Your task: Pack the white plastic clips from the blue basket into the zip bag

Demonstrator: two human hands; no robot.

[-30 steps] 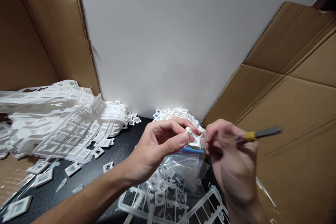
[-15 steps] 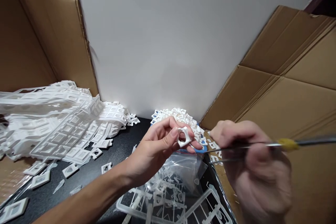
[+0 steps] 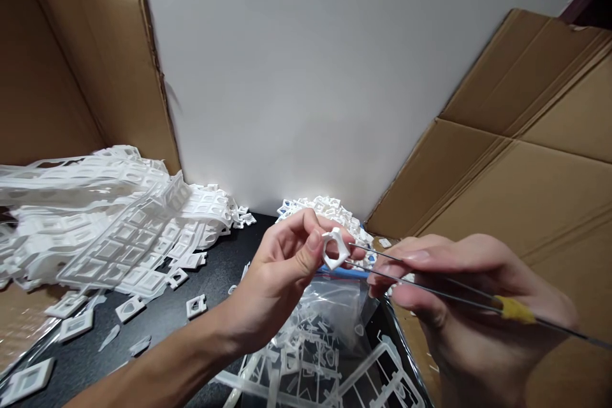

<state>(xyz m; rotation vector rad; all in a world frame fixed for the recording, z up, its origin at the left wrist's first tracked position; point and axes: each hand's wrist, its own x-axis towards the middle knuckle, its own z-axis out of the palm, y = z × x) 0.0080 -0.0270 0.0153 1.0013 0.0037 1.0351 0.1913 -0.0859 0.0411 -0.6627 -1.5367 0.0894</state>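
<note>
Between the thumb and fingers of my left hand (image 3: 282, 274) is a small white plastic frame piece (image 3: 340, 251) with a rounded opening. My right hand (image 3: 478, 306) is closed around a pair of long thin metal tweezers (image 3: 444, 296), wrapped with yellow tape (image 3: 516, 310). The two tips point left and reach close to the right side of the white piece; whether they touch it I cannot tell. Behind my left hand, a heap of similar white pieces (image 3: 329, 207) fills a blue container, mostly hidden. Below lies a clear plastic bag (image 3: 329, 299) with white scraps.
Stacked white sheets of moulded frames (image 3: 129, 217) lie at the left on the black table (image 3: 162, 325). Several loose pieces (image 3: 130, 310) are scattered in front of them. Larger white frame offcuts (image 3: 382, 382) sit at the front. Cardboard panels (image 3: 540, 140) stand at both sides, with a pale wall behind.
My right hand has turned and lowered slightly, and the tweezers' tips have swung left and up to the white piece. My left hand keeps nearly the same position.
</note>
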